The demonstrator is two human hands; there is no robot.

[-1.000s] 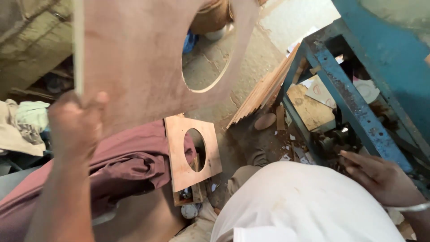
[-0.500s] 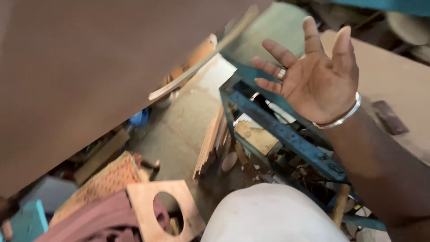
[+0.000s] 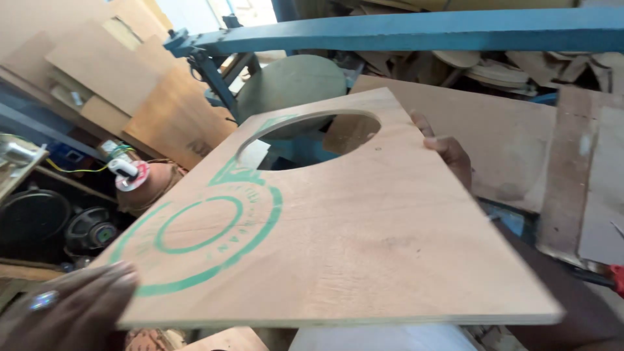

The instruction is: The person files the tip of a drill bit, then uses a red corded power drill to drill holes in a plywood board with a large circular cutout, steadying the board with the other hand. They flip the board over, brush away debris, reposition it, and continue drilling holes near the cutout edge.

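Note:
A plywood board (image 3: 364, 240) with a round cut-out near its far edge and a green circular stamp on its left half is held flat in front of me. My left hand (image 3: 71, 312), wearing a ring, grips the board's near left corner. My right hand (image 3: 448, 153) holds the far right edge, with the fingertips curled over the top and the rest hidden under the board.
A blue metal machine frame (image 3: 390, 32) runs across the top. Plywood sheets (image 3: 130, 84) lean at the back left. Speaker cones (image 3: 39, 224) sit on a shelf at the left. More boards (image 3: 585, 169) lie on the right.
The view swung up from the floor to the workbench. The board came down from overhead to flat in front of me, and my right hand, open in the air before, now grips its edge.

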